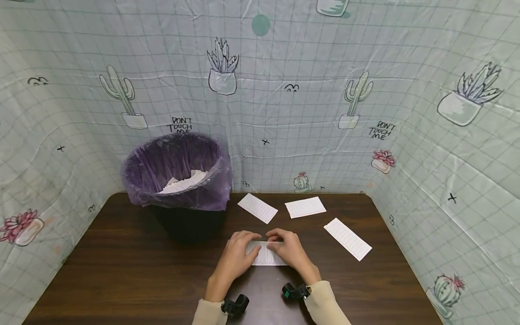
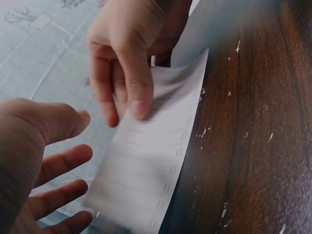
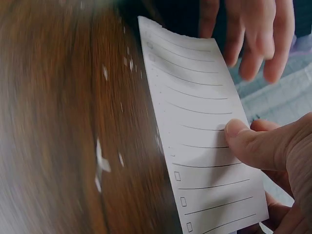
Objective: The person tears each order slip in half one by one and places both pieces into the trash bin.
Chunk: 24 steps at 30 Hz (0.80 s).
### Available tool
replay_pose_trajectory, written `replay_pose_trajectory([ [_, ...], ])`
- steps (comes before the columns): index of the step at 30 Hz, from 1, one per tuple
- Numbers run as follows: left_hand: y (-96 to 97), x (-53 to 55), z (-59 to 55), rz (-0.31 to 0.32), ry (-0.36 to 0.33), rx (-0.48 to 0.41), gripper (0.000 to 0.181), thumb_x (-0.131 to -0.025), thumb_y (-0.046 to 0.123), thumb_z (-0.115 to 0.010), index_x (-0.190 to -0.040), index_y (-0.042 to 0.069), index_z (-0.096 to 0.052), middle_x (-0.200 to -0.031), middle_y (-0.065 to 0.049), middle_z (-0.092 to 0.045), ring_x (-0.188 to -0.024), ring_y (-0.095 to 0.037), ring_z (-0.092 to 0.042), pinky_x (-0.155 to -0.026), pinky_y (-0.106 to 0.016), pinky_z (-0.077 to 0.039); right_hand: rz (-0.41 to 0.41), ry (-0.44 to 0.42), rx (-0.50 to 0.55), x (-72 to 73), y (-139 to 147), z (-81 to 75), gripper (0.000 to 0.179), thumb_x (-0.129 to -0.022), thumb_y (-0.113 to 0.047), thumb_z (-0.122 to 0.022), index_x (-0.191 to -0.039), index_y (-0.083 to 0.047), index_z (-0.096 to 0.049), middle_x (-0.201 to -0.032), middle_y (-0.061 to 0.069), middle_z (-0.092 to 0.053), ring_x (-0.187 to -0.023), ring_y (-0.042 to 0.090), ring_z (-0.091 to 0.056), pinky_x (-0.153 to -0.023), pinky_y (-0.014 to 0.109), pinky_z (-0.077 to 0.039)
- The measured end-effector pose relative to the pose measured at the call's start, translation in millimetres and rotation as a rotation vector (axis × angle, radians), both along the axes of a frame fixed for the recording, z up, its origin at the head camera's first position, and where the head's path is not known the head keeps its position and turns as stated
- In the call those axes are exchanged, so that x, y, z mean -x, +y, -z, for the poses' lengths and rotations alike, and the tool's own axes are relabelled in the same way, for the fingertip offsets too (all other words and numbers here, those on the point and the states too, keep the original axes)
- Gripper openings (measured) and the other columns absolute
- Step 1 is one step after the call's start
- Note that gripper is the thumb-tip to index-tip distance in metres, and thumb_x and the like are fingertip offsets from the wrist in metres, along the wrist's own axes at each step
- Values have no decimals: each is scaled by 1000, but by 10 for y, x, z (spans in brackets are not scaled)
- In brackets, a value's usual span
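Observation:
A ruled slip of paper (image 1: 266, 258) with small checkboxes along one side lies crosswise between the two hands at the near middle of the table. My right hand (image 1: 290, 248) pinches it, thumb on the printed face and fingers behind, as the right wrist view shows. The slip (image 3: 200, 112) bows slightly, and one short end is ragged. My left hand (image 1: 235, 253) is beside the other end, its fingers (image 2: 63, 192) spread and thumb apart from the paper in the left wrist view.
Three more ruled slips lie farther back: a left one (image 1: 257, 208), a middle one (image 1: 305, 207) and a right one (image 1: 348, 239). A dark bin with a purple liner (image 1: 203, 196) holds white paper (image 1: 184, 183) at back left. Small paper scraps (image 3: 101, 163) dot the wooden table (image 1: 134, 271).

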<state>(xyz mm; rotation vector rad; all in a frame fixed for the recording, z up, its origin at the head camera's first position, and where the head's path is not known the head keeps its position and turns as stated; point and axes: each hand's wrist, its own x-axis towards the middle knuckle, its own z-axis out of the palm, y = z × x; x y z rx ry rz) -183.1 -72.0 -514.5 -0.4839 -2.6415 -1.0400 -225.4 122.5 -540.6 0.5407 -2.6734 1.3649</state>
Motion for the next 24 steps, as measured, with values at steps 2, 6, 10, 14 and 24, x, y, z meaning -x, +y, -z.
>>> replay_pose_trajectory([
  [2, 1, 8, 25, -16, 19, 6, 22, -91, 14, -77, -113, 10, -76, -113, -7, -74, -110, -30, -65, -90, -52, -52, -8, 1, 20, -29, -38, 4, 21, -86, -1, -80, -106, -6, -76, -89, 4, -77, -86, 20, -74, -78, 31, -58],
  [6, -11, 11, 67, -20, 22, 4, 22, -91, 13, -77, -112, 9, -76, -107, -6, -74, -101, -26, -69, -86, -47, -54, -25, -7, 47, -82, -107, 3, 21, -86, -3, -80, -106, -5, -75, -89, 4, -77, -86, 19, -74, -78, 30, -57],
  [10, -29, 17, 98, -15, -21, -12, 19, -93, 13, -75, -112, 10, -76, -101, -4, -74, -92, -21, -71, -80, -40, -57, -20, -11, 50, -134, -153, -10, 21, -86, -5, -81, -107, -7, -75, -89, 4, -77, -87, 18, -74, -79, 29, -57],
  [14, -53, 17, 115, -35, -79, -16, 17, -95, 16, -74, -111, 12, -76, -102, -4, -76, -93, -22, -72, -79, -39, -58, 2, -20, 67, -181, -187, -29, 22, -86, -3, -81, -106, -9, -76, -89, 1, -77, -88, 16, -72, -82, 29, -55],
  [24, -55, 24, 215, -3, -116, -35, 8, -97, 17, -70, -93, 15, -77, -98, -1, -77, -92, -19, -73, -79, -37, -58, 12, 2, 73, -243, -208, 38, 16, -88, -6, -80, -103, -8, -77, -91, 2, -77, -87, 15, -72, -83, 30, -56],
])
